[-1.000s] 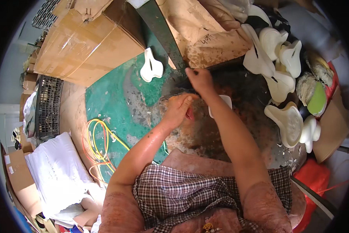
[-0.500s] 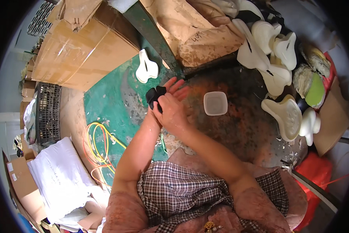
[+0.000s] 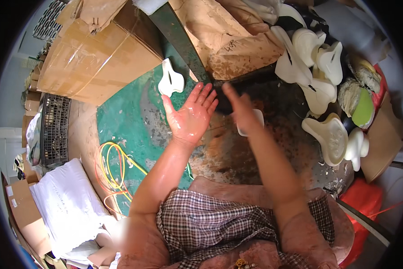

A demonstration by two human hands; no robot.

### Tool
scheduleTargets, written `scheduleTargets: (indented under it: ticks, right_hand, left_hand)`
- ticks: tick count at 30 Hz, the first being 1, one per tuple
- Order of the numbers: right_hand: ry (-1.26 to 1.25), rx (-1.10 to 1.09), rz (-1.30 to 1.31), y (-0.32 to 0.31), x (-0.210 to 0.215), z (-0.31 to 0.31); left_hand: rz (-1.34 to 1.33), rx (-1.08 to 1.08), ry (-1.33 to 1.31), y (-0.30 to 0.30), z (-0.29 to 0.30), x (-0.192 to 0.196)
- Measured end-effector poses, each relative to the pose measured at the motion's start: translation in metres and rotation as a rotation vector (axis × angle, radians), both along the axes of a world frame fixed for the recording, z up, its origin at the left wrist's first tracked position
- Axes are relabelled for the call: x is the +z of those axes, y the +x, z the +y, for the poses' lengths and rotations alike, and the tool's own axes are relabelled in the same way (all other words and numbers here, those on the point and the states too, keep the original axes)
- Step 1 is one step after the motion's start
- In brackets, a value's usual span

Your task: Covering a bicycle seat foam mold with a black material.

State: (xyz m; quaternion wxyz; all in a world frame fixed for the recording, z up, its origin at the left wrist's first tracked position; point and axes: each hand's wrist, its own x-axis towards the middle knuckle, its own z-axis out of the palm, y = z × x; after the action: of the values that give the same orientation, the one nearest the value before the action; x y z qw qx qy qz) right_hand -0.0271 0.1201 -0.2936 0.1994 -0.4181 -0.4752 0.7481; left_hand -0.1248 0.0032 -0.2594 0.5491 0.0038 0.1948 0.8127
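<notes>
My left hand (image 3: 190,117) is held palm up over the work table, empty, with its fingers spread. Its palm and forearm look wet and shiny. To its right, my right hand (image 3: 246,110) is smeared by motion, its forefinger pointing away from me. A soft black piece (image 3: 222,104), cloth-like, shows at the fingers of this hand, dark against the dark table. Partly behind the right hand stands a translucent square tub (image 3: 259,117). A white bicycle saddle shell (image 3: 171,80) lies beyond my left fingertips.
Several cream saddle-shaped pieces (image 3: 326,136) are piled at the right. A big cardboard box (image 3: 94,58) and a green metal post (image 3: 179,38) stand at the back. Yellow and orange hoses (image 3: 114,168) coil at the left, near a white sack (image 3: 69,201). A red bag (image 3: 363,201) is at lower right.
My hands have parted. The right hand has moved right and away from the left wrist, the black piece going with it. The left palm has turned up and opened.
</notes>
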Motion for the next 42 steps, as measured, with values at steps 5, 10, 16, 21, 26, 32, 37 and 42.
scheduleTargets:
  ticks: [5, 10, 16, 21, 26, 32, 37, 42]
  right_hand:
    - [0.473, -0.017, 0.036, -0.023, -0.003, -0.052]
    - [0.615, 0.367, -0.099, -0.006, 0.018, -0.089]
    - [0.842, 0.201, -0.1, 0.04, 0.026, -0.069]
    - [1.168, 0.544, -0.423, 0.066, -0.091, 0.027]
    - [1.17, 1.051, -0.807, 0.047, -0.151, 0.036]
    - [0.472, 0.722, -0.311, 0.055, -0.016, 0.035]
    - [1.14, 0.452, 0.328, 0.011, -0.022, -0.051]
    - [0.624, 0.054, -0.13, -0.017, -0.06, 0.041]
  left_hand:
    - [0.388, 0.158, -0.152, 0.004, 0.012, -0.003]
    - [0.272, 0.066, -0.102, -0.018, -0.001, -0.021]
    - [0.786, -0.105, -0.353, -0.021, -0.016, -0.035]
    - [2.363, -0.054, -0.858, -0.003, -0.022, -0.031]
    - [2.702, -0.172, -0.758, 0.007, -0.017, -0.034]
    - [2.692, -0.283, -0.77, 0.01, -0.02, -0.048]
    - [0.888, -0.421, -0.068, -0.004, -0.01, -0.095]
    - [2.188, -0.468, -0.745, 0.015, 0.022, -0.028]
